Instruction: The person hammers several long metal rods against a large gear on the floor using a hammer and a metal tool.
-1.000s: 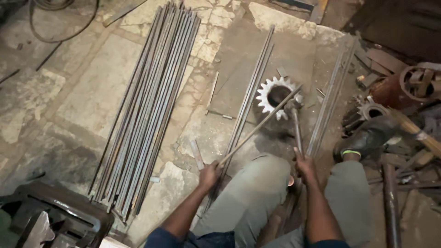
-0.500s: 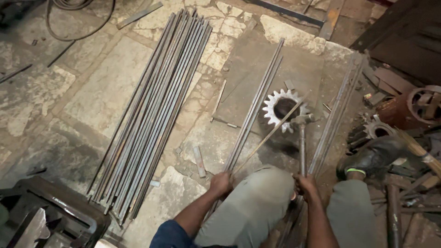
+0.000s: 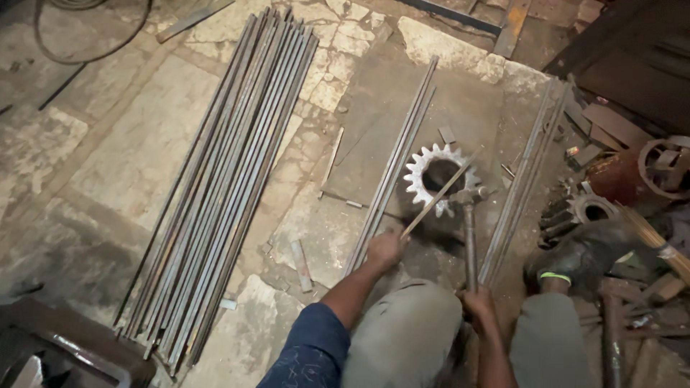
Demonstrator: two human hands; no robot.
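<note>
My left hand point(image 3: 384, 249) grips the near end of a thin metal rod point(image 3: 440, 195), which slants up to the right across a large toothed gear wheel point(image 3: 420, 167) lying flat on the floor. My right hand point(image 3: 478, 305) holds the handle of a hammer point(image 3: 469, 228); its head rests on the rod at the gear's near right edge. My knees, in grey trousers, fill the bottom of the view.
A big bundle of long steel rods point(image 3: 230, 165) lies on the stone floor at the left. Two rods point(image 3: 392, 172) lie left of the gear, more rods point(image 3: 521, 183) to its right. A dark shoe point(image 3: 582, 251), a smaller gear point(image 3: 575, 212) and scrap metal crowd the right side.
The view has drifted, so the gear and rods sit further right in frame. The hammer head has come down onto the rod at the gear's edge. Both hands keep their grip.
</note>
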